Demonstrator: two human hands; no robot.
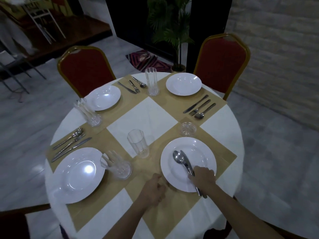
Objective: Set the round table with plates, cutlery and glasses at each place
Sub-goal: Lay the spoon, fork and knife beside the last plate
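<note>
Gripping cutlery (182,161) is the right hand (204,176); left hand (154,189) curls beside plate (202,149).

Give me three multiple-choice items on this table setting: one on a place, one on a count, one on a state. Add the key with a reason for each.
1. The far right place's cutlery lies
A. on a plate
B. on the tan placemat beside the far right plate
C. inside a glass

2. The white plates on the round table number
A. two
B. six
C. four

3. The right hand
A. grips a cutlery bundle over the near right plate
B. lies flat on the cloth
C. holds a glass

Key: 1 B, its three pieces lie side by side on the mat, off the plate. 2 C, one plate shows at each of four places. 3 A, the fingers curl round the handles, with the spoon bowl above the plate.
</note>
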